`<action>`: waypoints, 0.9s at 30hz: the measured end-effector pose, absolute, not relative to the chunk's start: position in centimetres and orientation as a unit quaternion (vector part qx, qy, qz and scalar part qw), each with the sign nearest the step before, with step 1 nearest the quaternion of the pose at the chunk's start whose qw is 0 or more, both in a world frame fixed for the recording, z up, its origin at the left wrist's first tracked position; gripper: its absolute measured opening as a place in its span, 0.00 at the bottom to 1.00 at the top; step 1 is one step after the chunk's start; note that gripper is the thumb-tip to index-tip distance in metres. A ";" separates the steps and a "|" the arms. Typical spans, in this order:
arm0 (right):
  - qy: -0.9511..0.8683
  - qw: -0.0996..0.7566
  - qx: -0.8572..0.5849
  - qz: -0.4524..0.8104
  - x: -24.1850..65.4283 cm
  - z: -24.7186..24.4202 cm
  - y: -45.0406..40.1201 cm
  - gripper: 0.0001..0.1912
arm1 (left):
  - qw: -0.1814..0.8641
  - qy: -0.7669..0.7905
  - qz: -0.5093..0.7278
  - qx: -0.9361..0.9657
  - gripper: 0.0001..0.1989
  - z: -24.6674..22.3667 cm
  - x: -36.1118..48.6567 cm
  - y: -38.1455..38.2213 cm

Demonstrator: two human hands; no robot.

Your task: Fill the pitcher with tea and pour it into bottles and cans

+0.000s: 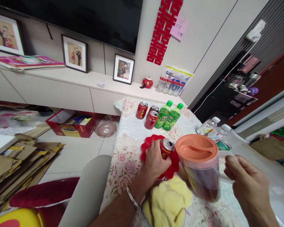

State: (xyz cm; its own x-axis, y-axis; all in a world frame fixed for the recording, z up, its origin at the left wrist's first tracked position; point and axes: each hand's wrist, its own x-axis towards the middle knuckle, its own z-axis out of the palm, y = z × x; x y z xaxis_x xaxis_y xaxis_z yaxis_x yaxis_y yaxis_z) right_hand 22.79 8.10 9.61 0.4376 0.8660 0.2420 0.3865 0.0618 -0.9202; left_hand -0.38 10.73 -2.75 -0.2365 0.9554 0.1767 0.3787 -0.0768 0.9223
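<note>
My left hand (153, 160) is wrapped round a red drink can (166, 148), its opened top facing up. Beneath that can is a red scalloped plate (148, 142). A clear plastic pitcher (201, 179) with an orange lid (196, 147) and dark liquid inside stands just right of the can. My right hand (246, 179) is closed on the pitcher's translucent handle, which is partly hidden by the fingers. A crumpled yellow cloth (171, 198) lies on the table in front of the plate, beside my left wrist.
On the flowered tablecloth (123, 142) stand several red cans (142, 110) and two green bottles (172, 118). Clear bottles (208, 126) and a green can (223, 145) are at the right edge. A red box (73, 124) and flattened cardboard (28, 167) lie on the floor at left.
</note>
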 end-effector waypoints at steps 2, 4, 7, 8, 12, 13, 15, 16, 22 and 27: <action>-0.479 0.536 -0.658 0.223 22.7 9.8 8.0 0.34 | 0.290 0.623 0.468 0.555 0.32 -2.5 -0.5 10.7; -0.480 0.528 -0.664 0.224 22.7 10.0 8.0 0.34 | 0.292 0.630 0.450 0.561 0.33 -2.2 -0.5 10.5; -0.499 0.508 -0.667 0.219 22.8 10.2 7.9 0.34 | 0.298 0.631 0.438 0.567 0.33 -1.8 -0.6 10.4; -0.503 0.502 -0.669 0.218 22.8 10.3 7.8 0.34 | 0.298 0.630 0.436 0.570 0.32 -1.7 -0.7 10.3; -0.504 0.488 -0.676 0.225 22.6 10.5 7.7 0.32 | 0.298 0.630 0.429 0.575 0.32 -1.4 -0.8 10.2; -0.504 0.487 -0.677 0.225 22.6 10.5 7.7 0.32 | 0.299 0.630 0.428 0.575 0.32 -1.3 -0.8 10.2; -0.508 0.480 -0.679 0.226 22.9 10.4 7.8 0.31 | 0.302 0.629 0.426 0.575 0.32 -1.3 -0.8 10.2; -0.510 0.476 -0.680 0.225 23.2 10.3 7.8 0.31 | 0.303 0.629 0.426 0.575 0.32 -1.3 -0.8 10.2; -0.542 0.443 -0.685 0.198 24.7 9.8 8.1 0.31 | 0.299 0.626 0.430 0.578 0.31 -1.5 -0.7 10.4; -0.577 0.427 -0.678 0.159 24.7 10.0 8.2 0.33 | 0.300 0.627 0.428 0.577 0.31 -1.7 -0.7 10.4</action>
State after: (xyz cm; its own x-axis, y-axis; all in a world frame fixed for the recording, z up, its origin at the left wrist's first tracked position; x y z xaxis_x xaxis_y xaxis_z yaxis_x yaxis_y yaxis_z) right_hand 24.74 8.23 9.99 0.2836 0.9177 0.2782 0.6468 0.0312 -0.7621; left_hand -0.66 10.44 -1.70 -0.1535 0.9810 0.1185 0.4677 -0.0335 0.8832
